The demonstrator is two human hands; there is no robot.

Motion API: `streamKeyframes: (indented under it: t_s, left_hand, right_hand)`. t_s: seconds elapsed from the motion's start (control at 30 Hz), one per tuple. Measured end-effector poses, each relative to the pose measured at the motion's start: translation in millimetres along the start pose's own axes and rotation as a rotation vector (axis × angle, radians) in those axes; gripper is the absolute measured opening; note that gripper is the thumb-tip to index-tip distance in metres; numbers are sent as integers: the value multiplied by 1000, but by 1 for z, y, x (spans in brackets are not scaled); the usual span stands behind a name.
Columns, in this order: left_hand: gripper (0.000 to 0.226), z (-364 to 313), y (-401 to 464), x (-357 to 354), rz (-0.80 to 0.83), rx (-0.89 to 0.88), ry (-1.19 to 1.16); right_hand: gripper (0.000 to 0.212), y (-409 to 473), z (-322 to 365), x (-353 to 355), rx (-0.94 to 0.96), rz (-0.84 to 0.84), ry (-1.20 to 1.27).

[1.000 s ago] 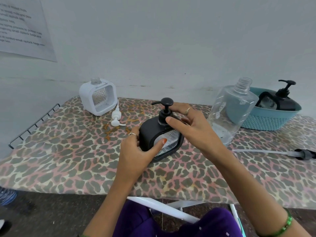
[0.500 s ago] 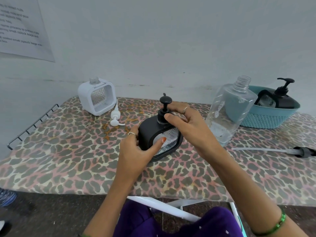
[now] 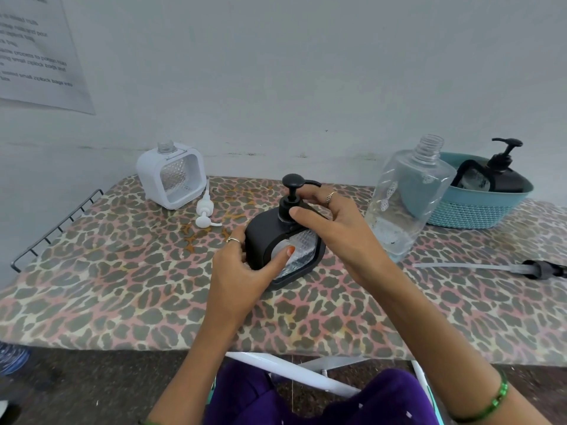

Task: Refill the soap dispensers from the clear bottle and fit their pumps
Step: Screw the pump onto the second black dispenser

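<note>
A black soap dispenser [image 3: 264, 231] stands at the middle of the leopard-print table [image 3: 107, 286]. My left hand [image 3: 245, 271] grips its body, thumb across the clear window. My right hand [image 3: 334, 228] pinches the collar of its black pump [image 3: 293, 188], whose spout points right. A white dispenser [image 3: 171, 176] with an open neck stands at the back left, its white pump [image 3: 205, 211] lying beside it. The clear bottle [image 3: 405, 200], uncapped and nearly empty, stands just right of my right hand.
A teal basket [image 3: 478, 210] at the back right holds another black dispenser [image 3: 503, 176] with its pump on. A black pump with a long tube [image 3: 503, 267] lies on the table's right side. A wire rail [image 3: 58, 225] edges the table's left end. A wall rises behind.
My right hand has twisted the black pump: its spout swung from pointing left to pointing right. The left hand kept its hold on the dispenser.
</note>
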State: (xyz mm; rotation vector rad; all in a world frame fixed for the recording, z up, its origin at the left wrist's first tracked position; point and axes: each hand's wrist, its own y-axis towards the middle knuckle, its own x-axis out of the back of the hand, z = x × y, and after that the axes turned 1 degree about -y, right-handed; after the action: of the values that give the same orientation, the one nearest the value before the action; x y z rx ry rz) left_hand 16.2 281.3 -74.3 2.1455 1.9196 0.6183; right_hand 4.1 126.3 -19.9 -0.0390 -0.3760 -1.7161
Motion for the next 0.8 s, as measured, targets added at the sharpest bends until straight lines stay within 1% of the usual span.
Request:
streamKeyframes:
  t_s: [0.07,0.17,0.37,0.53,0.67,0.8]
  left_hand:
    - [41,0,0,0,2,-2,7]
    - [43,0,0,0,6,9,8]
    - [40,-1,0,0,2,13,14]
    - [41,-1,0,-1,9,22,16]
    - [41,-2,1,-2,21,26,15]
    - [42,-1,0,1,22,57,-11]
  right_hand:
    - [31,1,-3,-1,-32,-38,29]
    - [39,-1,-5,-6,-30,-62,-6]
    - [41,-2,-3,-4,-18,16,3]
    - [28,-1,0,3,6,15,-32]
    - [22,-1,3,-1,-33,-59,-32]
    - [22,-2,7,-6,4,-101,-68]
